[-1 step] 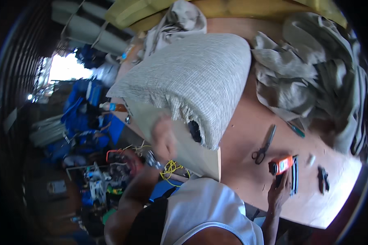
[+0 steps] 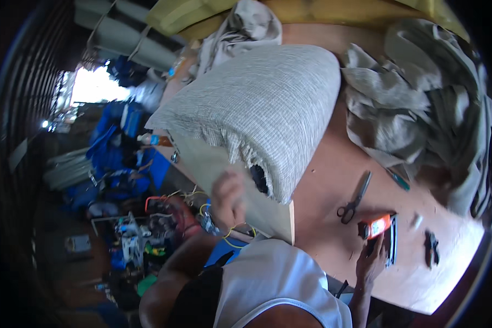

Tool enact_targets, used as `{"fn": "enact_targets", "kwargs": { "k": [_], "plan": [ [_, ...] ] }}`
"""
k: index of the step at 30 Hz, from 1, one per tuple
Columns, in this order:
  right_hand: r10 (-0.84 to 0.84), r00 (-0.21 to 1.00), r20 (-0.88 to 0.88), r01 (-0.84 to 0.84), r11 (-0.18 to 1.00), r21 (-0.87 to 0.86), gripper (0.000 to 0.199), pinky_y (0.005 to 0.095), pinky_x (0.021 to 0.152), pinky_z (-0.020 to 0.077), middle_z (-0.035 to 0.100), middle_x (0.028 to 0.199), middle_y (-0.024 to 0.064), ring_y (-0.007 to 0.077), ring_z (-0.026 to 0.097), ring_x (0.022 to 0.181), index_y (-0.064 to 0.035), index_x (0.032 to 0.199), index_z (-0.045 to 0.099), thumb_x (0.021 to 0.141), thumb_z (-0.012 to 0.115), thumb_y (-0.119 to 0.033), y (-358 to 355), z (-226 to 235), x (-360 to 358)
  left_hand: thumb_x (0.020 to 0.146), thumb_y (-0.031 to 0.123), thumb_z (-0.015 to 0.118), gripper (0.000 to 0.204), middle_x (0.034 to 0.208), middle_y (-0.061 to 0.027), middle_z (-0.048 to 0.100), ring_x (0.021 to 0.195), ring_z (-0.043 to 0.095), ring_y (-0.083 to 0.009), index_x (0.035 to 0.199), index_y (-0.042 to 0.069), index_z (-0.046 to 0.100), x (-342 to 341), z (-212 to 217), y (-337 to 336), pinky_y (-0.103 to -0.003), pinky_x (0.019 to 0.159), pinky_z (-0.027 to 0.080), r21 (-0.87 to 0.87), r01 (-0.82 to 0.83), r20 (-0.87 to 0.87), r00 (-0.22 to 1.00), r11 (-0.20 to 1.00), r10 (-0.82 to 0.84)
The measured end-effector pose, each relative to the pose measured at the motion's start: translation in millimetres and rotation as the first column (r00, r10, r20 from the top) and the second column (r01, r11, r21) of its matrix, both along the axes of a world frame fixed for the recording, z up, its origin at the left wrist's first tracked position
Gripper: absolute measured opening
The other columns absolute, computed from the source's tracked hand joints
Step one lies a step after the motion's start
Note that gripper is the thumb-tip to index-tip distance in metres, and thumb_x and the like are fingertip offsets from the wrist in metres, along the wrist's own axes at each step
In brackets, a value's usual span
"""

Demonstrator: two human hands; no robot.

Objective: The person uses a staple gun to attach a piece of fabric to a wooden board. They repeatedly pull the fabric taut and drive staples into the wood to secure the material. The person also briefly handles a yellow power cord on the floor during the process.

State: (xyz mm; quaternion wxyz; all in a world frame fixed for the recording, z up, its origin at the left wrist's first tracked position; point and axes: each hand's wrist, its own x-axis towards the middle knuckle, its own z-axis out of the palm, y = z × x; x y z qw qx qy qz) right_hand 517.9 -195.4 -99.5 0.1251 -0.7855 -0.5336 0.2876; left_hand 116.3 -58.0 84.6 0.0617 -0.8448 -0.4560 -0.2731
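Both hands busy: left (image 2: pixel 228 198) under cushion (image 2: pixel 262 109), right (image 2: pixel 370 261) on stapler (image 2: pixel 376 226).

We find the widest free room on the bare orange-brown wooden tabletop (image 2: pixel 322 208), in the strip between the large grey woven cushion (image 2: pixel 257 115) and the crumpled grey-green fabric heap (image 2: pixel 426 109). Black-handled scissors (image 2: pixel 354 199) lie in that strip and narrow it. Toward the near edge, our right hand (image 2: pixel 373 261) rests at an orange-and-black hand tool (image 2: pixel 377 225), with a small dark tool (image 2: pixel 432 247) just beyond. On the left, our left hand (image 2: pixel 228 199) meets the cushion's overhanging edge; cluttered floor lies below.
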Motion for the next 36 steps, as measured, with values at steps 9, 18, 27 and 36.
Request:
{"fn": "enact_targets", "kwargs": {
  "k": [9,18,27,36],
  "plan": [
    [0.057,0.997,0.051,-0.060,0.997,0.057,0.078,0.0491,0.095,0.0421,0.055,0.129,0.0251,0.0410,0.056,0.111,0.0060,0.147,0.032,0.085,0.069,-0.025,-4.3,-53.6,12.2,0.102,0.050,0.033,0.058,0.115,-0.0182,0.058,0.109,0.058,-0.0347,0.127,0.000,0.048,19.5,42.6,-0.3,-0.050,0.099,0.044,0.224,-0.518,-0.030,0.843,0.825,0.537],
    [0.036,0.999,0.038,-0.037,0.999,0.037,0.082,0.0489,0.092,0.0475,0.058,0.129,0.0248,0.0414,0.060,0.108,0.0016,0.149,0.033,0.083,0.072,-0.027,-0.3,-62.7,9.5,0.086,0.080,0.039,0.100,0.140,-0.0257,0.051,0.133,0.047,-0.0431,0.145,-0.001,0.038,45.6,73.7,72.3,-0.056,0.114,0.027,-0.144,-0.243,-0.328,0.926,0.959,0.186],
    [0.061,0.997,0.049,-0.061,0.998,0.006,0.082,0.0488,0.091,0.0480,0.058,0.129,0.0250,0.0413,0.061,0.106,0.0016,0.149,0.032,0.083,0.072,-0.029,1.4,-60.9,7.8,0.104,0.045,0.025,0.063,0.135,-0.0206,0.059,0.130,0.053,-0.0347,0.135,-0.001,0.054,-29.8,100.6,121.2,-0.050,0.114,0.029,-0.086,-0.608,-0.434,0.736,0.789,0.520],
    [0.082,0.995,0.052,-0.083,0.996,0.017,0.083,0.0486,0.089,0.0485,0.059,0.129,0.0253,0.0412,0.061,0.105,0.0016,0.150,0.032,0.084,0.071,-0.030,2.1,-61.9,15.3,0.105,0.046,0.028,0.060,0.134,-0.0173,0.060,0.125,0.055,-0.0320,0.134,0.002,0.058,-127.4,114.9,161.2,-0.038,0.112,0.033,-0.318,-0.798,-0.367,0.602,0.512,0.709]
  ]
}}
